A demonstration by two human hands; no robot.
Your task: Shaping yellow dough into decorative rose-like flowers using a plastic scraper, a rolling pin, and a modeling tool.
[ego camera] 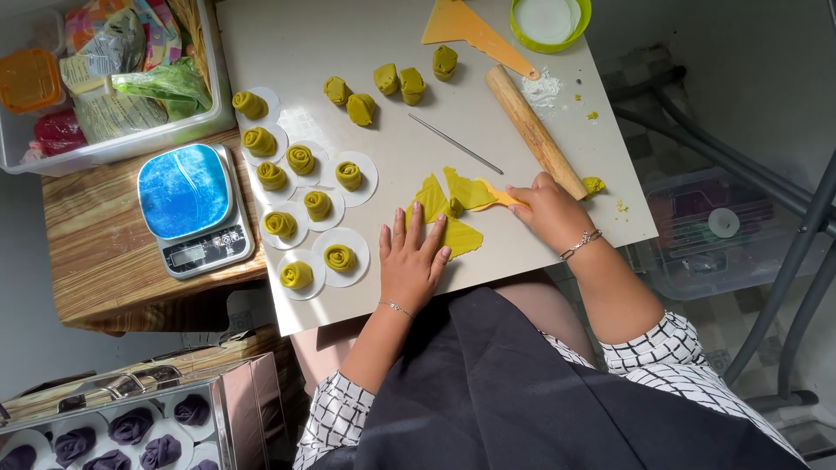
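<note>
The left hand (414, 261) lies flat and open, fingers spread, pressing on the near edge of a thin sheet of yellow-green dough (448, 213) that sits on the pale counter (348, 52) just in front of the person. The sheet is already cut into triangular wedges. The right hand (544, 209) is closed around a small orange scraper (498, 196), whose blade rests on the dough between two wedges. Just beyond the right hand a wooden rolling pin (533, 130) lies at a slant, with a thin metal rod (455, 144) beside it and a little spilled flour (544, 87) near its far end. A second, larger orange scraper (466, 26) and a green-rimmed bowl (550, 22) sit at the far edge. To the left of the dough, finished rose-shaped rolls (300, 159) rest on round white papers (366, 170), and a few plain dough pieces (387, 80) stand in a row further back. Off the counter, a kitchen scale (187, 209) with a blue top sits on a wooden stool (96, 252), next to a clear bin (87, 148) of packets.
</note>
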